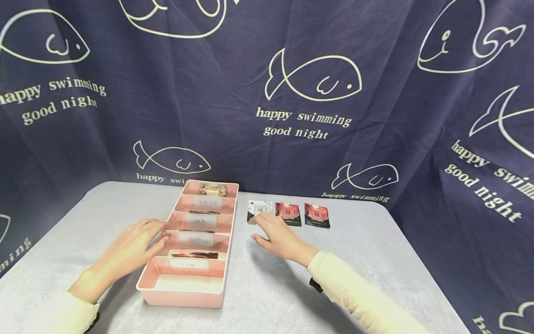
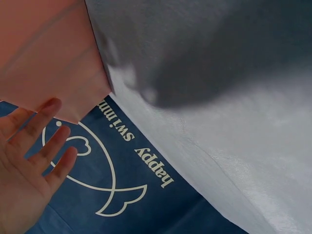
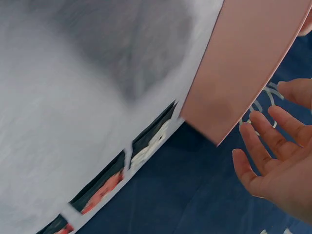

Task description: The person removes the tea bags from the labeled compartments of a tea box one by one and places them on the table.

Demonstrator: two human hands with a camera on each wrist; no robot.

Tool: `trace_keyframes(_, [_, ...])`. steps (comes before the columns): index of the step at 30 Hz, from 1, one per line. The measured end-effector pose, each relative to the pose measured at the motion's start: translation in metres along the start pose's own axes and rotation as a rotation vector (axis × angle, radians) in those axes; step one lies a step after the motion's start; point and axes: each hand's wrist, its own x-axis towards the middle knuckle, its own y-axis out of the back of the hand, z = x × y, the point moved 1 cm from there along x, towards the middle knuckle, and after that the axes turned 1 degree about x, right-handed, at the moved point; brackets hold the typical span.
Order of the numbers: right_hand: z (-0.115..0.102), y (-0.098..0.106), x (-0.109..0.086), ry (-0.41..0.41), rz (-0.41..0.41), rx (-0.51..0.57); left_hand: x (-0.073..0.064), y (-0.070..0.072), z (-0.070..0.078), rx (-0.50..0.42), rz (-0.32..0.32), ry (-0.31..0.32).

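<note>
A long pink divided box [image 1: 181, 298] stands left of centre, with paper labels on its dividers. My left hand [image 1: 129, 248] is at its left rim, fingers loosely bent over the edge and holding nothing. In the left wrist view those fingers spread apart beside the pink wall. My right hand [image 1: 283, 237] hovers right of the box, relaxed and holding nothing. In the head view its fingertips overlap the lower part of a white packet [image 1: 259, 206]. Beside that lie a red packet [image 1: 289, 212] and another red packet [image 1: 317, 214], in a row.
A patterned packet [image 1: 212, 189] lies in the box's far compartment. A red and black packet [image 1: 195, 255] shows in a nearer one, and dark packet edges show between. The grey table [image 1: 354, 278] ends at a dark blue curtain [image 1: 233, 93] with fish drawings.
</note>
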Motion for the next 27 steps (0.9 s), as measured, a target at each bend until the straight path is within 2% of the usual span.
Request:
trace_keyframes(5, [-0.018, 0.001, 0.006, 0.064, 0.001, -0.010, 0.001, -0.001, 0.000, 0.030, 0.035, -0.030])
trace_keyframes(9, [-0.032, 0.001, 0.010, 0.121, 0.001, -0.057, 0.002, -0.002, -0.001, 0.046, 0.063, -0.051])
trace_keyframes(16, [-0.051, -0.002, 0.019, 0.244, 0.025, -0.166, 0.002, -0.001, 0.001, 0.057, 0.049, -0.045])
trace_keyframes(27, [-0.066, -0.011, 0.027, 0.285, -0.072, -0.188, 0.001, -0.002, 0.000, 0.063, 0.043, -0.039])
